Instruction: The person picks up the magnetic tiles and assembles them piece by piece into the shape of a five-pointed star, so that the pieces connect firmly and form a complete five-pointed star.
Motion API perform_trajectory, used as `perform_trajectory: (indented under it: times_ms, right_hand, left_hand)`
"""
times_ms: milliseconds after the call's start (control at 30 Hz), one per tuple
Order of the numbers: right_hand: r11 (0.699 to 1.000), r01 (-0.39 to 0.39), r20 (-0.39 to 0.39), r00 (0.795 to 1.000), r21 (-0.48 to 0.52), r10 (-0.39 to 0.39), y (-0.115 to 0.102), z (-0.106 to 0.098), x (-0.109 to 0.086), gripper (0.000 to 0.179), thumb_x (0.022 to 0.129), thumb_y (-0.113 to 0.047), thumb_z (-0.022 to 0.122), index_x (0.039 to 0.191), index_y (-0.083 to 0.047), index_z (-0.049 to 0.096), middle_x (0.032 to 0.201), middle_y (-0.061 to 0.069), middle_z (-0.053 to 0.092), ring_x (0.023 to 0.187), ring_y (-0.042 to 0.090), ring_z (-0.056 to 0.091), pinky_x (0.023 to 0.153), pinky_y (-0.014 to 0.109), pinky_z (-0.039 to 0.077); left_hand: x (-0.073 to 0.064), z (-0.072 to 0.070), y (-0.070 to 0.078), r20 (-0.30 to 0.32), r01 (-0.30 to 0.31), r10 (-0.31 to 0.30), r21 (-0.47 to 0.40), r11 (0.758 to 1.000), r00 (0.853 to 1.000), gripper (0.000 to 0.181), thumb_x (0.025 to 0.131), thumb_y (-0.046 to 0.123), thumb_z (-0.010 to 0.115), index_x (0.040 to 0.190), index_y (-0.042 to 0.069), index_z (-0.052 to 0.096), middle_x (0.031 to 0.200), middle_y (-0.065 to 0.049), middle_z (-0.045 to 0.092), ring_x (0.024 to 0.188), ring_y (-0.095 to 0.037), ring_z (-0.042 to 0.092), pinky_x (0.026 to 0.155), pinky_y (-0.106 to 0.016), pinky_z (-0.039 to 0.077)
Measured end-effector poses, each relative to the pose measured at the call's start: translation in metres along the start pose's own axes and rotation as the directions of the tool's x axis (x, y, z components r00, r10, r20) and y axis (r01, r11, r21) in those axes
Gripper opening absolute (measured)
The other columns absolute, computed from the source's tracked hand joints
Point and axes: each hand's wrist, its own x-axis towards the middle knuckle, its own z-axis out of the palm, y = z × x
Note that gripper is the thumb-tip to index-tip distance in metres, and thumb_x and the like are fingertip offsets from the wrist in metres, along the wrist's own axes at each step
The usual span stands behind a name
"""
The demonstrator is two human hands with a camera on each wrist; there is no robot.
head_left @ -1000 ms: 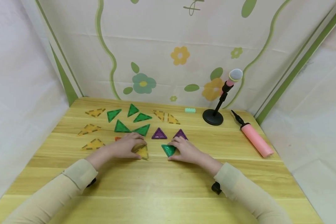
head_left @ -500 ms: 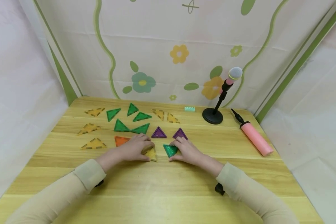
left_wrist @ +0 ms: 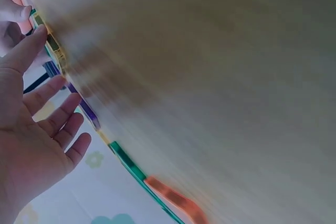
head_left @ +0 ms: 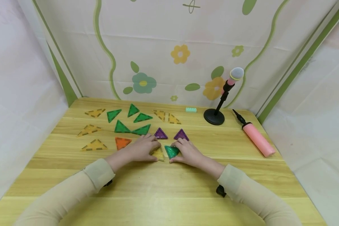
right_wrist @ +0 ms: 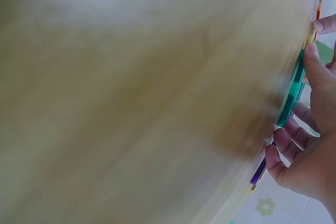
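My left hand point(head_left: 142, 149) holds a yellow triangular magnetic tile point(head_left: 159, 154) between thumb and fingers, flat at the tabletop. Just to its right, my right hand point(head_left: 190, 153) grips a green triangular magnetic tile point(head_left: 171, 151) the same way. The two tiles lie with edges close together, a narrow strip of wood between them in the head view. Part of each tile is hidden under the fingers. In the right wrist view the green tile's edge point(right_wrist: 292, 93) runs between thumb and fingers. Two purple triangle tiles point(head_left: 181, 135) lie right behind the hands.
An orange triangle tile point(head_left: 122, 143) lies left of my left hand. Several green tiles point(head_left: 121, 127) and yellow tiles point(head_left: 94, 145) spread over the back left. At the back right stand a microphone point(head_left: 223, 97) on its stand, a pink hand pump point(head_left: 258, 139) and a small mint block point(head_left: 191, 110).
My left hand has slid right with the yellow tile, closing up to the green one and uncovering the orange tile. My right hand has barely moved.
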Motion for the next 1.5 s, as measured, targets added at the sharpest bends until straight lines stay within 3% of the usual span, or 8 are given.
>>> perform_trajectory:
  times_ms: [267,433,633,833,1067,1500]
  right_hand:
    - [1.000,0.005,0.027,1.000,-0.015,-0.005,0.000,0.002,0.004,0.064,0.076,-0.062,0.066,0.121,-0.017,0.060,0.124,0.004,0.055,0.115,0.021,0.050,0.092,0.044,0.043]
    - [1.000,0.010,0.033,0.999,-0.015,-0.010,-0.001,0.002,0.006,0.063,0.076,-0.062,0.066,0.120,-0.017,0.060,0.122,0.003,0.056,0.116,0.020,0.050,0.093,0.044,0.043]
    - [1.000,0.010,0.032,0.999,-0.014,-0.010,-0.002,0.001,0.006,0.062,0.077,-0.061,0.067,0.120,-0.016,0.060,0.123,0.004,0.056,0.118,0.023,0.050,0.096,0.045,0.042]
    - [1.000,-0.004,0.060,0.998,0.005,0.003,-0.001,-0.002,0.001,0.062,0.077,-0.059,0.068,0.122,-0.016,0.060,0.125,0.004,0.055,0.117,0.022,0.049,0.094,0.043,0.043]
    - [1.000,0.008,0.068,0.998,0.030,-0.010,0.001,-0.005,-0.002,0.061,0.078,-0.056,0.069,0.122,-0.015,0.059,0.122,0.003,0.054,0.111,0.020,0.049,0.091,0.042,0.043]
    - [0.996,0.056,0.109,0.992,0.063,-0.062,0.006,-0.015,-0.009,0.059,0.081,-0.047,0.071,0.127,-0.012,0.057,0.125,0.005,0.053,0.115,0.023,0.047,0.097,0.048,0.040]
  left_hand:
    - [0.008,0.000,0.009,-0.010,0.019,-0.018,0.047,0.999,1.000,0.060,0.078,0.055,0.070,0.121,0.015,0.062,0.121,-0.005,0.054,0.119,-0.026,0.042,0.098,-0.048,0.036]
    - [0.008,0.000,0.010,-0.019,0.016,-0.015,0.027,1.000,1.000,0.059,0.077,0.053,0.072,0.119,0.013,0.062,0.119,-0.005,0.054,0.116,-0.026,0.042,0.094,-0.045,0.036]
    - [0.000,-0.001,0.002,-0.041,0.029,-0.032,-0.050,0.998,0.999,0.063,0.076,0.050,0.074,0.123,0.011,0.060,0.125,-0.007,0.054,0.121,-0.028,0.041,0.100,-0.050,0.034]
    - [-0.015,-0.010,-0.016,-0.061,0.052,-0.057,-0.087,0.995,0.996,0.064,0.075,0.047,0.076,0.126,0.011,0.059,0.129,-0.008,0.053,0.124,-0.030,0.040,0.105,-0.053,0.030]
    - [-0.036,-0.029,-0.036,-0.082,0.031,-0.041,-0.122,0.992,0.996,0.065,0.074,0.041,0.078,0.127,0.009,0.058,0.131,-0.013,0.053,0.126,-0.037,0.039,0.103,-0.059,0.027]
    - [-0.069,-0.032,-0.087,-0.111,0.020,-0.039,-0.168,0.986,0.993,0.066,0.070,0.032,0.083,0.127,0.008,0.059,0.126,-0.016,0.055,0.119,-0.036,0.039,0.097,-0.058,0.024]
